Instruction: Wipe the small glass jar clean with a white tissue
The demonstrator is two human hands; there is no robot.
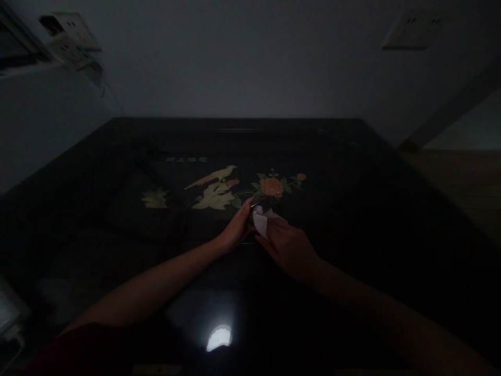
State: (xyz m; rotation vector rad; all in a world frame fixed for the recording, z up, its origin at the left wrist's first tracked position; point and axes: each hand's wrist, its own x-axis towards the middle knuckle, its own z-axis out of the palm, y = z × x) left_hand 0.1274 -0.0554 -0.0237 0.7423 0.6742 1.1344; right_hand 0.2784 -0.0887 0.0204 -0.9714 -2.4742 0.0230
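My left hand (238, 228) is closed on the left side of a small dark object with a shiny curved rim (264, 199). The dim light hides what kind of object it is. In my right hand (293, 249) is a crumpled white tissue (260, 221), pinched between the fingers and pressed against the near side of the object. Both hands are close together above the glossy black tabletop (313, 292). Inlaid in it beyond the hands are a yellow bird (217, 175) and a reddish flower (271, 187).
A pale wall stands behind the table, with a socket (415, 28) at the right and a socket with a plug adapter (70, 49) at the left. A white object with a cord (10, 313) sits at the lower left. A bright light reflection (219, 337) shows on the near tabletop.
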